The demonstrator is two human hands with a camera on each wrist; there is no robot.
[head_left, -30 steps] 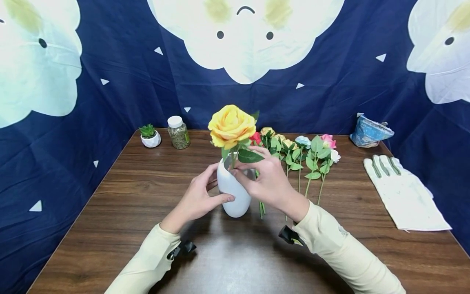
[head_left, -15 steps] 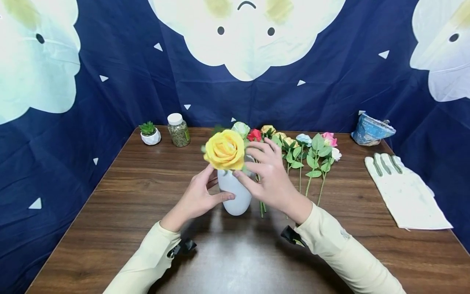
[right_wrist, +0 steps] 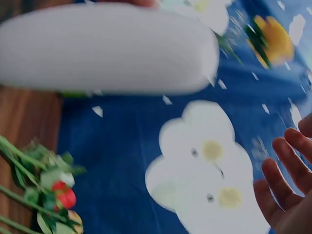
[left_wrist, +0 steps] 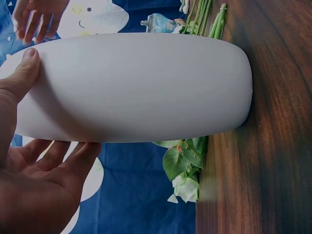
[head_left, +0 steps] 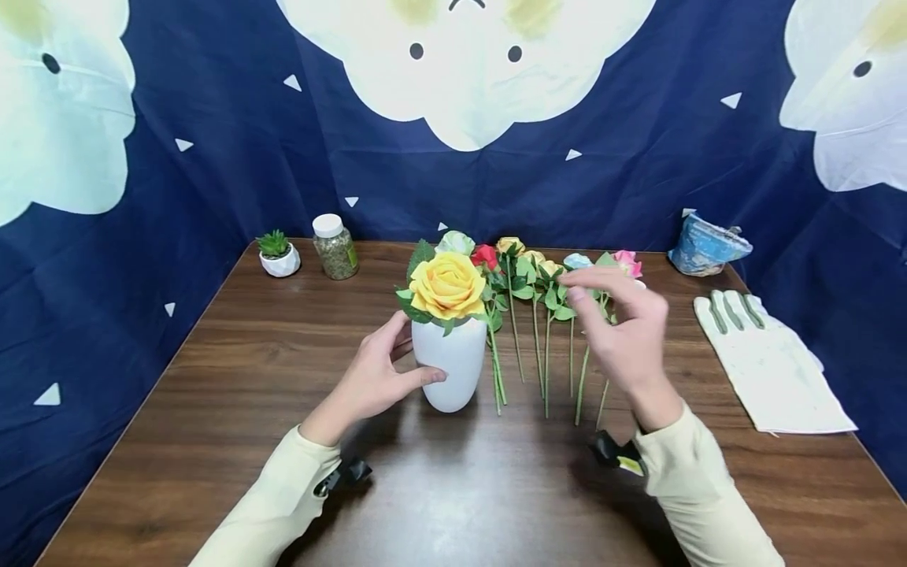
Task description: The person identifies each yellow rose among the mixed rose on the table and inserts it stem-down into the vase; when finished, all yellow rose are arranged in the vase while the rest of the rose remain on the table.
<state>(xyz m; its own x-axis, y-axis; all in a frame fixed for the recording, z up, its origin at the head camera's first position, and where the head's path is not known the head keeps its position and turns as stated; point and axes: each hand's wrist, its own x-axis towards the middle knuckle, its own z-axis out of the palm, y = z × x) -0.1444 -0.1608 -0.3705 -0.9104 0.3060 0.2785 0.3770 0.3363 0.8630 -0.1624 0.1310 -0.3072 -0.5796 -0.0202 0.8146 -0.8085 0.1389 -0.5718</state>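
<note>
A white vase (head_left: 453,366) stands upright on the wooden table, and my left hand (head_left: 379,374) grips its side, thumb across the front and fingers behind. In the vase's mouth sits a yellow rose (head_left: 448,285), its bloom and leaves just above the rim and its stem hidden inside. My right hand (head_left: 627,335) hangs in the air right of the vase, over the lying flowers, holding nothing; its fingers are loosely bent. The right wrist view shows those relaxed fingers (right_wrist: 287,165) apart from the vase. In the left wrist view the vase (left_wrist: 141,87) fills the middle.
Several artificial flowers lie right of the vase, among them a red rose (head_left: 485,256), a blue bloom (head_left: 577,261) and a pink bloom (head_left: 627,263). Farther right are white gloves (head_left: 775,370) and a blue bag (head_left: 707,246). A jar (head_left: 336,248) and a potted succulent (head_left: 279,253) stand back left.
The yellow rose has sunk lower into the vase. My right hand has let go of it and moved right, over the lying flowers. My left hand stays on the vase.
</note>
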